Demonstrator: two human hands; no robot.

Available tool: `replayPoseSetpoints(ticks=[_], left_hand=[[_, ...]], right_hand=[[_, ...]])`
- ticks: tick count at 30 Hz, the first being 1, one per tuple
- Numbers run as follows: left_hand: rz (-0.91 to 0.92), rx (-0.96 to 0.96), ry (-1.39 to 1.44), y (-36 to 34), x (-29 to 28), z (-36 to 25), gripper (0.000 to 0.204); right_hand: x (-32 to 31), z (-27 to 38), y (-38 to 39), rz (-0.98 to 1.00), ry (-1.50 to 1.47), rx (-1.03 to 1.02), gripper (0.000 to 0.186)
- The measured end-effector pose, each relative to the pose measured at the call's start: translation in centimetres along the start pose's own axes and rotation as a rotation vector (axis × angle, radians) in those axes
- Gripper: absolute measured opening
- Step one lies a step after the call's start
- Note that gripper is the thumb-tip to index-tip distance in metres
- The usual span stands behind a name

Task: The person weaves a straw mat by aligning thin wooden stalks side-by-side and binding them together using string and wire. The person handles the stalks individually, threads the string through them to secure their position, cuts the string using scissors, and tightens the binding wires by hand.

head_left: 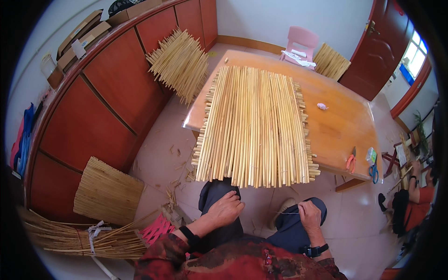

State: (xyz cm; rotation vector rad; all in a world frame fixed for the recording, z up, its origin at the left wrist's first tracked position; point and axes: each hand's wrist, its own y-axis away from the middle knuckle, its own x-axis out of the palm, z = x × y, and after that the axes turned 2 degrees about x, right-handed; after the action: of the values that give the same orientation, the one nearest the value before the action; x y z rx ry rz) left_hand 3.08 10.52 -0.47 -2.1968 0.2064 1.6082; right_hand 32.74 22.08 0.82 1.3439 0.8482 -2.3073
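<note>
cut-off co-worker [416,207], strand [289,213] too fine to identify

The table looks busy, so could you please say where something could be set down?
The tabletop is bare right of the sticks, between the small pink item and the orange pliers. Sticks cover most of its left side; pliers, a small box and scissors crowd the near right corner.

A mottled red-and-black top [224,267], dark trousers [229,227] and black wristbands [190,236] are worn.
</note>
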Motion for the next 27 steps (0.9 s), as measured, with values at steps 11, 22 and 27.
replayPoseSetpoints(ticks=[11, 22, 27], left_hand=[[0.065, -0.027, -0.050, -0.5, 0.9, -0.5, 0.010], [0.059, -0.039, -0.091, -0.2, 0.9, -0.5, 0.012], [0.033, -0.043, -0.118, -0.2, 0.7, -0.6, 0.010]], right_hand=[[-0.8, 0.0, 0.4, -0.021, 0.002, -0.006, 0.006], [-1.0, 0.4, 0.3, -0.062, -0.040, 0.021, 0.004], [-1.2, 0.6, 0.3, -0.059, -0.035, 0.028, 0.005]])
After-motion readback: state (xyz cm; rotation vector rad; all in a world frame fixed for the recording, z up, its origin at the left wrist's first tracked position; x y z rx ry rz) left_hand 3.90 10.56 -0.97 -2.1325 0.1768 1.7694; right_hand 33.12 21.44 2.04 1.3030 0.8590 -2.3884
